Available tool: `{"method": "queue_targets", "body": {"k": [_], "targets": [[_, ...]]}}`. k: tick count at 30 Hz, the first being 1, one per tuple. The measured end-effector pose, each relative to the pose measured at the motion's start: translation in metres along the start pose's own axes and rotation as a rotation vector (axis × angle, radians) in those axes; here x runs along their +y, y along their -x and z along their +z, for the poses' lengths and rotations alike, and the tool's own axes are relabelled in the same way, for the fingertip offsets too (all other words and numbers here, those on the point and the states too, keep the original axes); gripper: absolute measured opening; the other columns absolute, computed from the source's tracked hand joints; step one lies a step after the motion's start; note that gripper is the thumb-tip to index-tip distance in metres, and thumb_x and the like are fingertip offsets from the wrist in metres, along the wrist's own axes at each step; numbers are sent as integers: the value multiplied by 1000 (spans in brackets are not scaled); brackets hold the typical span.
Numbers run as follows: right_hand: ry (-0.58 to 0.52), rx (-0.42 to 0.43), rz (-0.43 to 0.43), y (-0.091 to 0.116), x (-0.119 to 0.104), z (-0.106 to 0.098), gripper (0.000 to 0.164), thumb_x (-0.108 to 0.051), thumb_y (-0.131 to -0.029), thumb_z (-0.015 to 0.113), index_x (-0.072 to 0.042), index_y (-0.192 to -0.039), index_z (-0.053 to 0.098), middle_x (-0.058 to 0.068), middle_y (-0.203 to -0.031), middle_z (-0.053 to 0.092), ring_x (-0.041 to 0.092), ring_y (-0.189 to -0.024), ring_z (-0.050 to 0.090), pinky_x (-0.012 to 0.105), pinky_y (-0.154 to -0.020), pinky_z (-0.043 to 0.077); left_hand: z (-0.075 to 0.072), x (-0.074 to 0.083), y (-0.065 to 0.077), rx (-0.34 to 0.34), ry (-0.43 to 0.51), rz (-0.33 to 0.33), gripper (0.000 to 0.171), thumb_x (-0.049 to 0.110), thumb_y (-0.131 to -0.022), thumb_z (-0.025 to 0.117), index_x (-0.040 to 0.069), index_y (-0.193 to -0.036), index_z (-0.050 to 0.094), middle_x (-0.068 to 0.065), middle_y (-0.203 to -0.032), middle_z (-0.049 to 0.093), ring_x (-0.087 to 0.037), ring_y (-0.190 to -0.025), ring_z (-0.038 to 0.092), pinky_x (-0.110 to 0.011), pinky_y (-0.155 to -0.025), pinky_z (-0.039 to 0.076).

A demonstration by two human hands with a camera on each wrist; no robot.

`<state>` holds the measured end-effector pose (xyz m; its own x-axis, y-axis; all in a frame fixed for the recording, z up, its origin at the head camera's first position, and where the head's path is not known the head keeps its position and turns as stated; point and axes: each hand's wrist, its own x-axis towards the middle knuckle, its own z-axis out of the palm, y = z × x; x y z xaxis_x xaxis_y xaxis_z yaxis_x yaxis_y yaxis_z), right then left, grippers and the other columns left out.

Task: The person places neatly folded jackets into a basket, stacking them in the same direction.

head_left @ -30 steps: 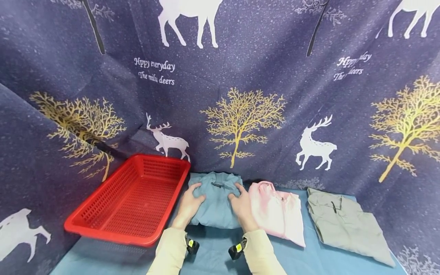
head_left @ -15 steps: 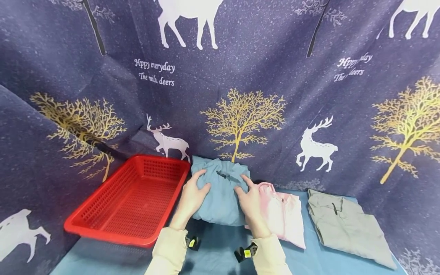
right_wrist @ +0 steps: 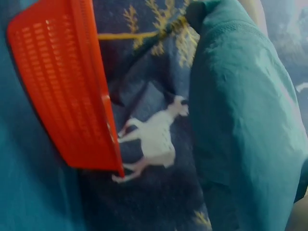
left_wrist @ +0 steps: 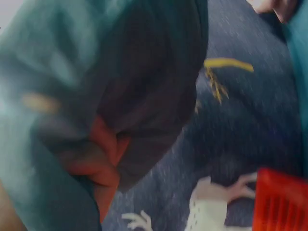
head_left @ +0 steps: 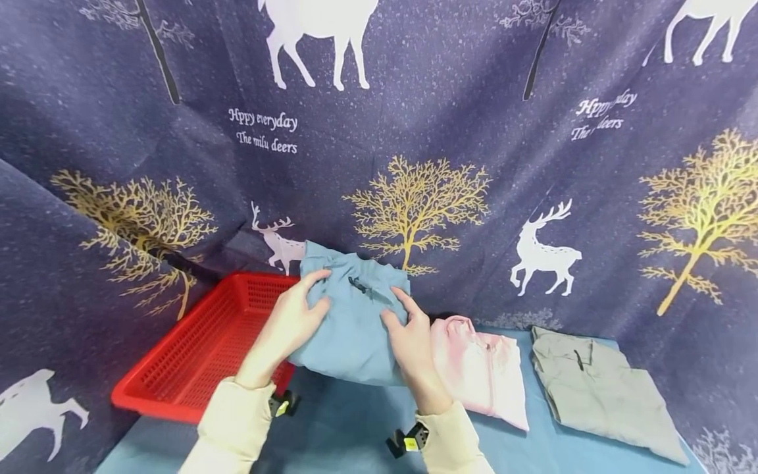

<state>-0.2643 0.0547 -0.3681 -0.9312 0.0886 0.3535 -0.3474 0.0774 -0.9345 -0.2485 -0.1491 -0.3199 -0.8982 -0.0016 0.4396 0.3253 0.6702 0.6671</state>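
Between both hands a folded blue jacket (head_left: pixel 355 336) is held up off the table, tilted, its left part in front of the red basket's right side. My left hand (head_left: pixel 291 322) grips its left edge, thumb on top; in the left wrist view the curled fingers (left_wrist: pixel 103 166) show under the cloth. With the thumb over the front, my right hand (head_left: pixel 412 339) grips the opposite edge; its other fingers are mostly hidden. A dark zipper pull or cord lies near the jacket's collar. In the right wrist view the jacket (right_wrist: pixel 245 115) hangs beside the basket.
A red perforated plastic basket (head_left: pixel 156 399) stands on the left of the blue-covered table (head_left: pixel 349 428). To the right lie a folded pink jacket (head_left: pixel 480 372) and a folded grey-green jacket (head_left: pixel 604 395). Behind everything hangs a dark cloth (head_left: pixel 462 118) printed with deer and trees.
Both hands have lifted the blue jacket off the table and carried it up and to the left, so it now covers part of the basket's right side.
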Motion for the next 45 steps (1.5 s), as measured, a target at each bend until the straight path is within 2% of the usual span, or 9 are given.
{"method": "queue_targets", "body": {"k": [4,6,8,10,13,24,29,35,45], "targets": [[8,-28,-57,2,0,17,45,-7,-89,63,-17,-132,63,3,-131,60,19,-116,56,41,-99,43,-22,-16,-4,-43,-48,34,47,11,-89,61,19,-135,58,-17,-105,65,-22,-72,53,-41,-81,43],[56,-30,-90,4,0,27,44,-8,-88,64,-17,-131,64,1,-132,60,17,-120,54,41,-101,41,-32,-28,-5,-66,-57,46,46,11,-90,62,20,-134,59,-14,-102,64,-19,-66,46,-40,-78,41],[100,-25,-112,6,-2,37,43,-10,-87,64,-18,-130,65,1,-131,61,17,-119,55,41,-100,42,-43,-41,-7,-85,-53,65,45,10,-90,64,20,-134,60,-15,-104,64,-21,-70,52,-40,-81,42],[132,-21,-127,7,-1,49,43,-11,-86,65,-18,-129,66,2,-129,63,17,-116,57,41,-97,44,-52,-55,-9,-97,-41,87,44,10,-90,66,18,-133,61,-14,-122,63,-25,-92,60,-43,-89,43],[177,-20,-138,9,1,68,44,-14,-85,65,-20,-128,67,4,-119,68,17,-107,61,39,-92,48,-65,-77,-11,-116,-22,99,42,11,-91,68,15,-132,62,-16,-132,58,-32,-122,52,-48,-97,40],[286,-173,-163,15,12,131,44,-14,-86,63,-21,-129,66,3,-116,69,10,-97,64,28,-83,51,-112,-136,-9,-235,-53,-17,43,20,-93,68,9,-134,59,-24,-141,47,-43,-129,42,-56,-100,35],[328,-239,-186,15,17,152,42,-13,-86,63,-18,-128,67,5,-114,70,11,-92,65,24,-76,51,-121,-153,-8,-239,-115,-24,41,16,-91,70,6,-129,61,-27,-137,50,-44,-126,43,-54,-97,37],[401,-326,-241,13,27,170,39,-11,-86,64,-14,-124,69,6,-110,71,12,-85,66,21,-73,50,-126,-169,-13,-318,-165,-80,40,14,-90,70,3,-128,61,-33,-138,45,-50,-128,39,-60,-96,36],[599,-406,-263,11,44,184,39,-11,-84,67,-14,-123,69,2,-110,71,13,-90,66,22,-74,51,-114,-186,-19,-463,-154,-168,33,-4,-84,68,-3,-116,62,-35,-132,45,-53,-126,37,-61,-95,36]]}}
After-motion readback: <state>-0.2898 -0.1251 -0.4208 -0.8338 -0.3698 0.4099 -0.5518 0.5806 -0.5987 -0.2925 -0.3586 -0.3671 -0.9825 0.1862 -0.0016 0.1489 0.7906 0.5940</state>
